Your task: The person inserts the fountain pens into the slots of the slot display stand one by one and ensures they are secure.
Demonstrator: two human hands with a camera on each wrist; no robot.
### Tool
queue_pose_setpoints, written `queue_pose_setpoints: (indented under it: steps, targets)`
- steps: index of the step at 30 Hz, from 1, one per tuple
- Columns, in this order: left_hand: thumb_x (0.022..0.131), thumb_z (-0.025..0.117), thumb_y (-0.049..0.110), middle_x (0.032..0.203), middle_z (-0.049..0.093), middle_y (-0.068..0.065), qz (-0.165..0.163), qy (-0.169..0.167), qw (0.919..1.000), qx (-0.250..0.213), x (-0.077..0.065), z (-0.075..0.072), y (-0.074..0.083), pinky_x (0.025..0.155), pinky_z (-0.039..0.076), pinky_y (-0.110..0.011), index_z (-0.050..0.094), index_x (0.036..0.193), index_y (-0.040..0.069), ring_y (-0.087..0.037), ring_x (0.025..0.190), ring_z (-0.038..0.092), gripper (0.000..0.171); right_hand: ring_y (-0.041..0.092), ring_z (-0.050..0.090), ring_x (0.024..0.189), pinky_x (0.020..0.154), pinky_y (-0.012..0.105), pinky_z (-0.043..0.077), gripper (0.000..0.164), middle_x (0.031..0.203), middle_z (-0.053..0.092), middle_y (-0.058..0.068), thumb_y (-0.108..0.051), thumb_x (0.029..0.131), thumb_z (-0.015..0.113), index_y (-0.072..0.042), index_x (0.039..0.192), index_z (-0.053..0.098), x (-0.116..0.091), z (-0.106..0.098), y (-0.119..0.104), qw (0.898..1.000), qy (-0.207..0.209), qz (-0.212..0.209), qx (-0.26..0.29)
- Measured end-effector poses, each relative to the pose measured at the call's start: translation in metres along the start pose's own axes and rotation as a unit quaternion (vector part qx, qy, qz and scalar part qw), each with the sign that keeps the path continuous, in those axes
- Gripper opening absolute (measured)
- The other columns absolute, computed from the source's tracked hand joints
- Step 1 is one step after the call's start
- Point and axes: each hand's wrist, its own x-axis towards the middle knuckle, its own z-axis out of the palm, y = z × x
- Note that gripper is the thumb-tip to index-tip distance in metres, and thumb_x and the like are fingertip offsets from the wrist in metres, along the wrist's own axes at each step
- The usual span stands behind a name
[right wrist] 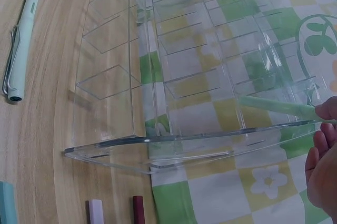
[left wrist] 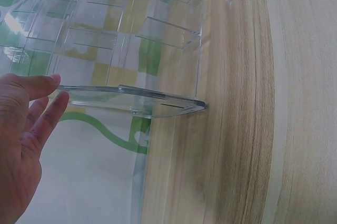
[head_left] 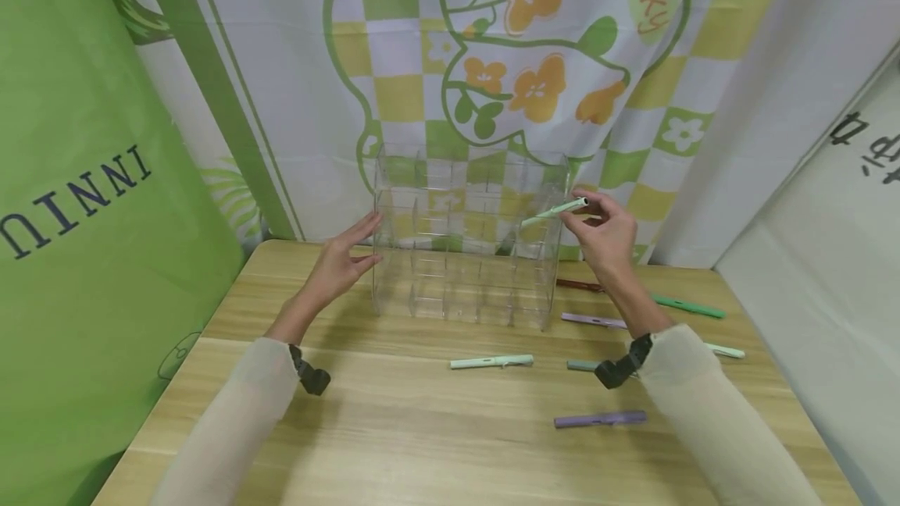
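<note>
A clear plastic rack (head_left: pixel 464 264) with several compartments stands upright at the back of the table. My left hand (head_left: pixel 342 260) touches its left side; its thumb and fingers (left wrist: pixel 50 116) are fairly straight at the side panel's edge. On the other side, my right hand (head_left: pixel 606 229) pinches a light green pen (head_left: pixel 555 212) between thumb and fingers. That pen slants down to the left, its far end at an upper compartment in the rightmost column. In the right wrist view the same pen (right wrist: pixel 274 105) lies across the clear panels, and only part of the hand shows.
On the table (head_left: pixel 394 428) lie a pale green pen (head_left: pixel 492 362), a purple pen (head_left: pixel 600 418), a lilac pen (head_left: pixel 591 320), a dark red pen (head_left: pixel 578 284), a green pen (head_left: pixel 689 306) and a teal pen (head_left: pixel 582 365). A patterned curtain (head_left: pixel 281 100) hangs behind the rack.
</note>
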Motion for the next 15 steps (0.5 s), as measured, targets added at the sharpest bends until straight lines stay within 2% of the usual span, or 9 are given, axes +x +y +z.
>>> queue_pose_setpoints:
  steps: [5,7,11,13,15]
  targets:
    - [0.088,0.076,-0.016,0.168,0.036,-0.018,-0.004,-0.002,1.0000,-0.004,0.000,0.000,0.000,0.093,0.066,-0.038,0.046,0.156,-0.003,-0.044,0.146,0.048,0.075,0.003,0.067,0.091,0.073,0.006,0.057,0.038,0.120,0.073,0.017,-0.001,0.091,0.081,0.003,0.128,0.073,0.004,-0.004,0.024,1.000,0.002,0.002,-0.013]
    - [0.089,0.076,-0.016,0.168,0.036,-0.018,-0.006,-0.002,1.0000,-0.006,0.000,0.001,-0.001,0.093,0.066,-0.042,0.046,0.156,-0.003,-0.044,0.146,0.047,0.075,0.006,0.068,0.094,0.075,0.008,0.057,0.040,0.118,0.074,0.015,-0.003,0.090,0.083,0.002,0.128,0.073,0.003,-0.007,0.028,1.000,0.001,0.002,-0.016]
    - [0.089,0.076,-0.016,0.167,0.037,-0.018,-0.003,0.000,1.0000,-0.004,0.000,0.001,-0.001,0.093,0.066,-0.047,0.047,0.156,-0.003,-0.044,0.145,0.048,0.075,0.006,0.068,0.095,0.079,0.011,0.057,0.040,0.116,0.074,0.022,-0.003,0.091,0.083,0.003,0.129,0.072,-0.001,-0.016,0.032,1.000,-0.010,-0.005,-0.017]
    - [0.089,0.076,-0.015,0.167,0.037,-0.019,0.000,0.000,1.0000,-0.001,0.000,0.000,-0.001,0.092,0.066,-0.046,0.047,0.156,-0.003,-0.044,0.145,0.048,0.074,0.005,0.067,0.095,0.080,0.011,0.057,0.040,0.115,0.075,0.018,-0.003,0.091,0.082,0.005,0.129,0.071,-0.003,-0.021,0.033,1.000,-0.016,-0.005,-0.018]
    - [0.089,0.077,-0.015,0.167,0.037,-0.019,0.003,0.000,1.0000,0.002,0.000,0.000,-0.001,0.092,0.067,-0.043,0.047,0.156,-0.003,-0.044,0.144,0.049,0.074,0.004,0.067,0.095,0.081,0.011,0.058,0.040,0.112,0.076,0.010,-0.003,0.091,0.082,0.005,0.129,0.070,-0.005,-0.026,0.034,1.000,-0.022,-0.004,-0.021]
